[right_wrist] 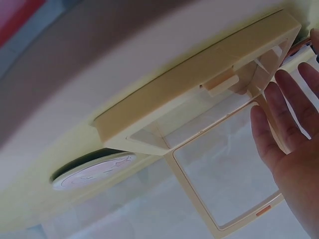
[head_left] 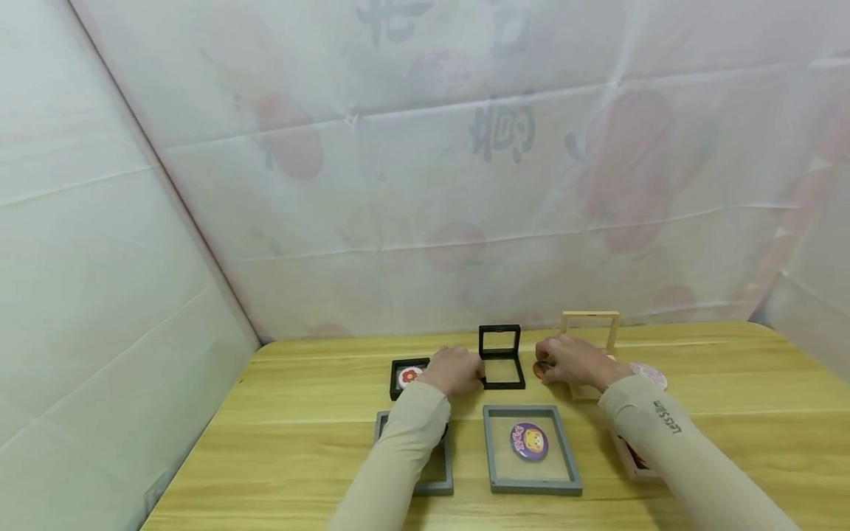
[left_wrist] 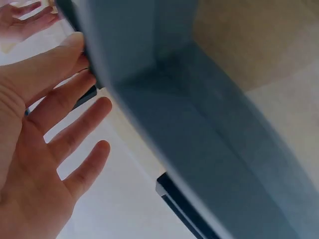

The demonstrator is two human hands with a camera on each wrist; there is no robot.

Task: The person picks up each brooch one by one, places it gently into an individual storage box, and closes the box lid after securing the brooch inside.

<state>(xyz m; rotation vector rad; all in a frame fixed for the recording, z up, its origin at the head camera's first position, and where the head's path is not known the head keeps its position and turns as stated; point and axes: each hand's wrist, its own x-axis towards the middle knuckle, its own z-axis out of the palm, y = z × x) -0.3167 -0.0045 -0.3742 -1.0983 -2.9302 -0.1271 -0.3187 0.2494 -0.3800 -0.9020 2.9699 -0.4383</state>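
My left hand (head_left: 454,370) pinches the left edge of a small black display frame (head_left: 502,385), its thumb and index finger at the edge and the other fingers extended. That frame stands with its lid raised and a clear film in each half. Just right of it, my right hand (head_left: 572,361) holds a round red-and-black badge (head_left: 541,371) at the fingertips, above the table. Most of the badge is hidden by the fingers. Behind the right hand is a cream display frame (head_left: 591,314) with its lid up, also seen in the right wrist view.
A closed-in black frame (head_left: 395,385) with a red-flower badge (head_left: 408,376) lies at left. In front are a grey frame (head_left: 534,487) bearing a purple bear badge (head_left: 529,441) and another grey frame (head_left: 434,489) under my left forearm. A pale pink badge (head_left: 649,375) and a pinkish frame (head_left: 627,457) lie at right.
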